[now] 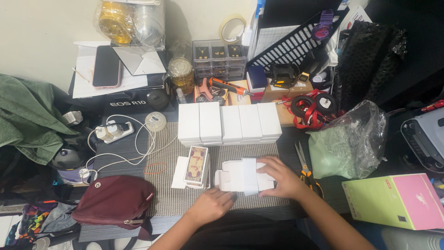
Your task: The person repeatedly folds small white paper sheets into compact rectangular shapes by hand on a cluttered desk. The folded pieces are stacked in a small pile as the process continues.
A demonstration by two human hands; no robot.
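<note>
A flat white cardboard box blank (240, 176) lies partly folded on the grey woven mat (175, 199). My right hand (280, 177) rests on its right side, fingers pressing the flaps. My left hand (212, 206) touches its lower left edge with curled fingers. Just left of the blank stands a small stack of white cards topped by a patterned card (196, 165). Behind it, a row of several closed white boxes (229, 122) stands side by side.
Scissors with orange handles (305, 169) lie right of my right hand. A clear bag of green filling (349, 146), a pink and green box (395, 200), a maroon pouch (113, 201), a white power strip with cables (113, 131) and red ribbon spools (312, 107) surround the mat.
</note>
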